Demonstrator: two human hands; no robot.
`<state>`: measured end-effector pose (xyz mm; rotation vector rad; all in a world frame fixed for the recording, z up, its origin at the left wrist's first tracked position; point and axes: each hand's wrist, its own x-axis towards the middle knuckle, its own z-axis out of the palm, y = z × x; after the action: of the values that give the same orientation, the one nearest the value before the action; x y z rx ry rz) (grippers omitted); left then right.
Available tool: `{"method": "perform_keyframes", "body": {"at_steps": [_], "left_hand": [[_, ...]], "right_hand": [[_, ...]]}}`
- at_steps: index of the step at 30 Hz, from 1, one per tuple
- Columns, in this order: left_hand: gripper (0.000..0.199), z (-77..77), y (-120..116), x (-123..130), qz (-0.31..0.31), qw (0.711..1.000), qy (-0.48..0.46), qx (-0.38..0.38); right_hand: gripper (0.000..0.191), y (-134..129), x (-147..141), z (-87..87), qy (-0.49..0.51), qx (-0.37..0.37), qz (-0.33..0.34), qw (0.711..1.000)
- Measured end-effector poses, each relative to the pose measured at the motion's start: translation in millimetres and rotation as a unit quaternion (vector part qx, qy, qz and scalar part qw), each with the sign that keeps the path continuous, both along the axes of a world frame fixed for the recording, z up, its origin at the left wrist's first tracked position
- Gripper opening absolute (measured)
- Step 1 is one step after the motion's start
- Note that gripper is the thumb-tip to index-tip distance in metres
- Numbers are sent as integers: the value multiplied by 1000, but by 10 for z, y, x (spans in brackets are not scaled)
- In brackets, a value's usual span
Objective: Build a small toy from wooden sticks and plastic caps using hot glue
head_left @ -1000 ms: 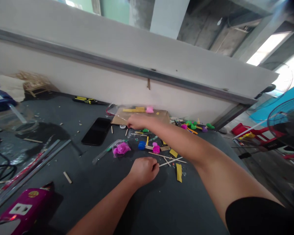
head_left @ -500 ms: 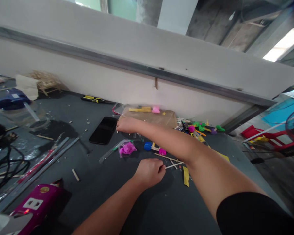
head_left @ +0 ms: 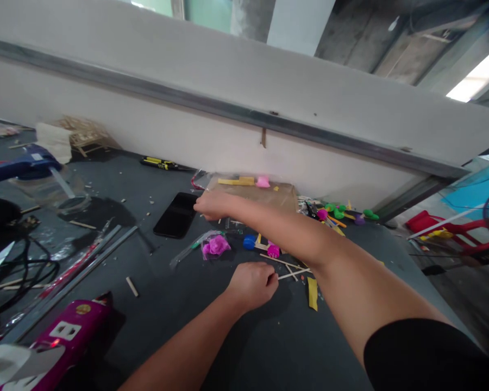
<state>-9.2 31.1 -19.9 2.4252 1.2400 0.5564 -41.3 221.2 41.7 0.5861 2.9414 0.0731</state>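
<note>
The left hand (head_left: 250, 285) hovered low over the dark table (head_left: 236, 347), its fingers (head_left: 269, 279) curled together just beside the ends of thin wooden sticks (head_left: 287, 266), which lay crossed at its 2 o'clock; whether those fingers were clamped on a stick, I could not tell. The right hand (head_left: 215, 205) reached across at the left hand's 11 o'clock, its fingers lying together and pointing toward a black phone (head_left: 176, 215) just beside them at 9 o'clock. It was close to the front edge of a piece of cardboard (head_left: 269, 196) at its 2 o'clock, and nothing showed in its grip, though the fingertips were too partly hidden to be sure. A clear bag (head_left: 195, 252) holding pink clay (head_left: 215, 247) lay at 6 o'clock from the right hand, with a blue lump (head_left: 249, 242) and a pink lump (head_left: 273, 251) to its right. A yellow strip (head_left: 312, 293) lay at the sticks' 4 o'clock, and green pieces (head_left: 338, 213) were scattered at their 1 o'clock. Farther along the table, a screwdriver (head_left: 163, 163) rested by the wall (head_left: 146, 108) at the phone's 12 o'clock, a glue gun (head_left: 20, 171) lay at 9 o'clock, and a magenta box (head_left: 71, 331) sat at the table's near left.
</note>
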Motion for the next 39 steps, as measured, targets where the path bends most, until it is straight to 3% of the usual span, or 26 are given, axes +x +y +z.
{"method": "perform_keyframes", "body": {"at_steps": [3,5,8,10,12,15,17,18,20,22,27,31,39], "left_hand": [[27,12,10,-9,1,1000,-4,-4],[27,22,17,-16,1,1000,-10,-6],[29,33,24,-18,0,1000,-15,-6],[30,37,27,-12,0,1000,-8,-5],[30,40,29,-2,12,1000,5,-13],[31,46,26,20,24,999,11,-34],[34,54,10,36,43,998,10,-48],[36,59,-6,44,57,997,8,-56],[39,71,-50,56,81,994,-5,-71],[39,84,-104,62,93,992,-23,-85],[32,116,-188,64,93,992,-37,-72],[27,121,-174,64,97,992,-38,-71],[23,92,-157,51,101,991,-54,-70]], "right_hand": [[6,-74,247,254,111,-67,-79,988],[7,-227,529,453,233,-138,-139,952],[25,-674,1111,683,390,-307,-204,844],[26,-1090,1517,718,488,-360,-248,755],[20,-1533,1842,613,592,-366,-311,648],[17,-2087,2076,229,685,-376,-402,477],[20,-2318,2084,-68,703,-401,-433,398],[22,-2390,2065,-195,708,-409,-438,374],[24,-2472,2014,-374,713,-411,-442,356],[25,-2499,1980,-455,718,-406,-440,355],[30,-2492,1984,-483,723,-387,-434,374],[24,-2485,2006,-510,707,-383,-447,391],[19,-2472,2022,-539,713,-388,-444,380]]}}
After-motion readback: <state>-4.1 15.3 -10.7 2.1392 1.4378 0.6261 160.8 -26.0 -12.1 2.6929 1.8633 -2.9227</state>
